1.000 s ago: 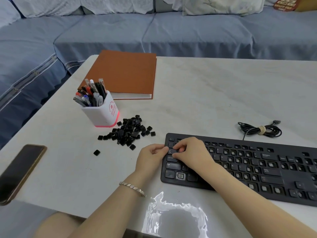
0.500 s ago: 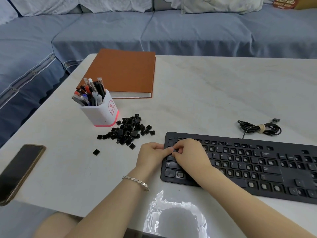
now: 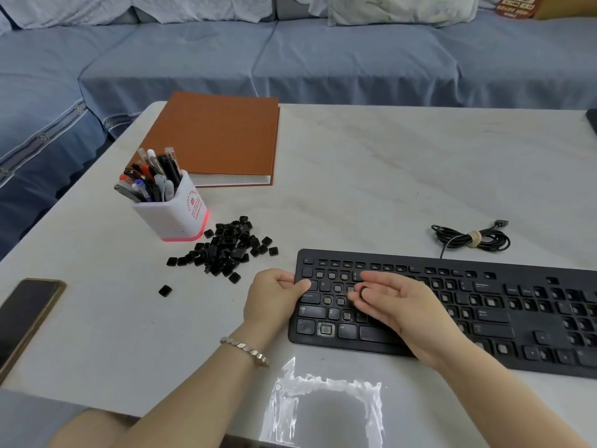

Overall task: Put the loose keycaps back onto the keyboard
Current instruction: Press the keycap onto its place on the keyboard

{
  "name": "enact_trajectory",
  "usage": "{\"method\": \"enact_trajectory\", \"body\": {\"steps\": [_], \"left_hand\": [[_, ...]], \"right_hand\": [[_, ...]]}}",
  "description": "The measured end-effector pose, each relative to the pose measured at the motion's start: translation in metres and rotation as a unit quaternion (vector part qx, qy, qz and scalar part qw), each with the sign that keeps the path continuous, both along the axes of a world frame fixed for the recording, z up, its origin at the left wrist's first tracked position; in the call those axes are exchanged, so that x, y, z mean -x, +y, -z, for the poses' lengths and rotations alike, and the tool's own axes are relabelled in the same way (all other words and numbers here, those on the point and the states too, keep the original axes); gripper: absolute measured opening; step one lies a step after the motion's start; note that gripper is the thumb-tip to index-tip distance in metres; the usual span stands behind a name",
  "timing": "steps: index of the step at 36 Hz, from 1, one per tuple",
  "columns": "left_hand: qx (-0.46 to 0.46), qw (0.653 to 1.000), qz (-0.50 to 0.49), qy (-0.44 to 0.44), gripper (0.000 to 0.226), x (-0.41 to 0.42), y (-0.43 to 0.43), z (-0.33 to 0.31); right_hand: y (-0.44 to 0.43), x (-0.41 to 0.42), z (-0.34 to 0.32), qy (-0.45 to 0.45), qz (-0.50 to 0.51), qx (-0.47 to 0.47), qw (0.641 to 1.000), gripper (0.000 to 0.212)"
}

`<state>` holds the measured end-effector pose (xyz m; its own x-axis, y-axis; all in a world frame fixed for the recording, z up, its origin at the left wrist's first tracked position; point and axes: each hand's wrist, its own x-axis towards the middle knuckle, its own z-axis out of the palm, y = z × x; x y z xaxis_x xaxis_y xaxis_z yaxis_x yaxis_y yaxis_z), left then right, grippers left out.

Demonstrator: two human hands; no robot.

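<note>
Marble tabletop [image 3: 387, 189]: left hand [image 3: 273, 300] grips keyboard [image 3: 504, 318] at its left end, right hand [image 3: 400, 305] straight-fingered over keys, long axis left-right.

Bright even daylight; glare patch on table [image 3: 326, 405] near edge; wide-angle bowing at borders.

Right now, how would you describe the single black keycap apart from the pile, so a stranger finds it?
Find the white square pen holder on the left of the pale table. Beside it lies a heap of black plastic keycaps. The lone black keycap sits apart, nearer the person, touching nothing.
</note>
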<state>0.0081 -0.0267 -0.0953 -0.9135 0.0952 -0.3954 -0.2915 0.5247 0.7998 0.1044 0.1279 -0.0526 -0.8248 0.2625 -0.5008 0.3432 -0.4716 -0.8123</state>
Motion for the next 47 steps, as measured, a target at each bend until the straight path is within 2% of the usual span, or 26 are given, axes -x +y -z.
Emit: {"method": "enact_trajectory", "body": {"steps": [5, 8, 12, 19, 26, 32, 36, 41, 47], "left_hand": [[-0.032, 0.999, -0.003, -0.004, 0.014, -0.001, 0.000, -0.001], [-0.056, 0.998, -0.014, -0.003, 0.018, -0.003, -0.001, -0.001], [-0.081, 0.996, -0.037, 0.005, 0.020, -0.007, -0.001, -0.001], [-0.070, 0.997, -0.039, 0.009, 0.022, -0.010, 0.003, -0.004], [-0.028, 0.999, -0.012, 0.033, 0.024, -0.015, 0.005, 0.000], [0.008, 0.997, 0.019, 0.075, 0.020, -0.022, 0.006, 0.002], [0.027, 0.992, 0.041, 0.112, 0.021, -0.028, 0.008, 0.005], [0.093, 0.973, 0.084, 0.192, 0.041, -0.037, 0.012, 0.004], [0.129, 0.945, 0.167, 0.250, 0.045, -0.045, 0.024, 0.005]], "right_hand": [[-0.007, -0.007, -0.010, 0.035, 0.015, 0.078, 0.996, 0.021], [-0.010, -0.012, -0.019, 0.071, 0.009, 0.094, 0.993, 0.027], [-0.011, -0.020, -0.030, 0.103, 0.001, 0.086, 0.991, 0.029], [-0.010, -0.030, -0.045, 0.117, -0.006, 0.009, 0.993, 0.027], [-0.008, -0.036, -0.047, 0.096, -0.014, -0.026, 0.995, 0.021], [-0.004, -0.040, -0.046, 0.088, -0.017, -0.046, 0.995, 0.037], [0.001, -0.043, -0.044, 0.079, -0.024, -0.043, 0.996, 0.021], [0.005, -0.046, -0.042, 0.065, -0.003, -0.010, 0.998, 0.021], [0.015, -0.052, -0.038, 0.037, -0.016, -0.047, 0.998, 0.026]]}}
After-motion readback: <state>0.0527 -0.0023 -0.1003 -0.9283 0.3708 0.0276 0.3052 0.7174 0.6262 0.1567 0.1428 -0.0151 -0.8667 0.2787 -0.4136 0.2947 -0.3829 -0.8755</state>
